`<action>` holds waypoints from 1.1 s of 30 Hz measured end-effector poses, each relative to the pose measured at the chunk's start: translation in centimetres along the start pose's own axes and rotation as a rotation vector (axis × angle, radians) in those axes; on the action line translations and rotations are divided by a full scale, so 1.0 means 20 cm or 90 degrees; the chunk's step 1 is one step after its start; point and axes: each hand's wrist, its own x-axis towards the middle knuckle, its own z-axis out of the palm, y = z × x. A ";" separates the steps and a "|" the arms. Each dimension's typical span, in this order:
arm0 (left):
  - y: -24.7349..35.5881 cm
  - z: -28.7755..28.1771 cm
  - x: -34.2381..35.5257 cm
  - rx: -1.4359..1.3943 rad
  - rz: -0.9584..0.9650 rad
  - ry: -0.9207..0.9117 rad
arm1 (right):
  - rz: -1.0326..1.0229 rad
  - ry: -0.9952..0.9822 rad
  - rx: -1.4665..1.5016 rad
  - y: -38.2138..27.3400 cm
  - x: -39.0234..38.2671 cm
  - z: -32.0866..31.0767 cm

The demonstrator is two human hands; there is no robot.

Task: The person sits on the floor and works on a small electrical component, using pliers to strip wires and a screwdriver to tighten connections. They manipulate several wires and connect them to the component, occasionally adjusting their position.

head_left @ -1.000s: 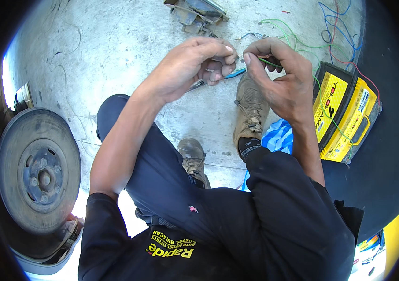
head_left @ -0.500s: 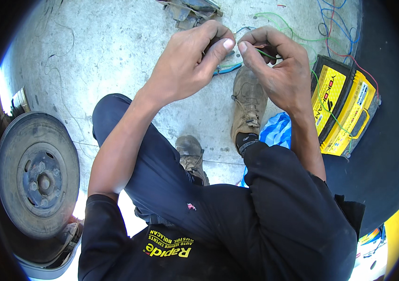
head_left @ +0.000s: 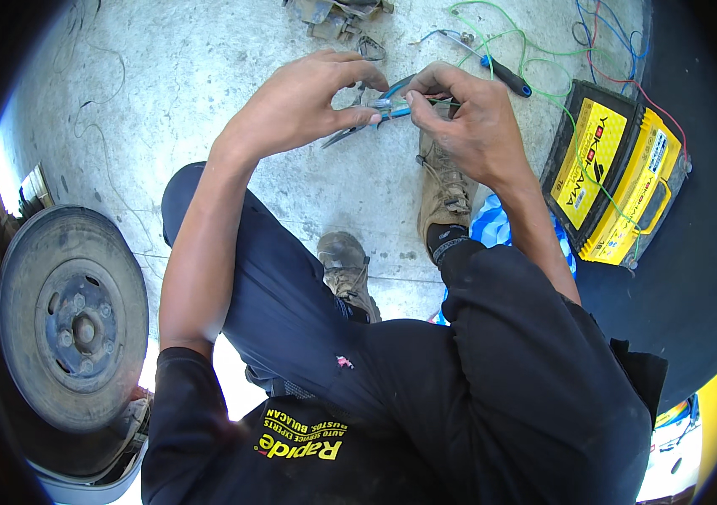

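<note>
Holding small blue-handled pliers (head_left: pixel 375 114) and a thin green wire (head_left: pixel 443 101) between both hands above the concrete floor (head_left: pixel 207 93).

The left hand (head_left: pixel 300 105) is closed around the pliers, thumb and fingers pinching the handles. The right hand (head_left: pixel 468 118) pinches the wire just beside the plier tips. A yellow car battery (head_left: pixel 615 172) stands near on the right, a screwdriver (head_left: pixel 497 71) lies behind the hands, and a wheel (head_left: pixel 72 316) is well apart on the left.

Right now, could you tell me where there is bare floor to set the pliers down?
Bare concrete floor lies between the wheel hub and the left hand. It is crowded near the right hand: loose wires, a screwdriver and the yellow battery.
</note>
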 end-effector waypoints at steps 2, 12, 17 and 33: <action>0.00 0.01 0.01 -0.020 0.002 -0.021 | -0.020 -0.004 -0.019 0.01 0.00 0.01; 0.03 0.02 0.03 -0.082 -0.065 -0.063 | -0.038 -0.009 0.002 0.06 0.00 0.05; 0.03 0.01 0.03 -0.086 -0.056 -0.047 | -0.044 -0.009 -0.006 0.05 0.00 0.05; 0.03 -0.02 0.04 -0.093 -0.046 -0.059 | -0.048 -0.013 -0.031 0.03 0.03 0.05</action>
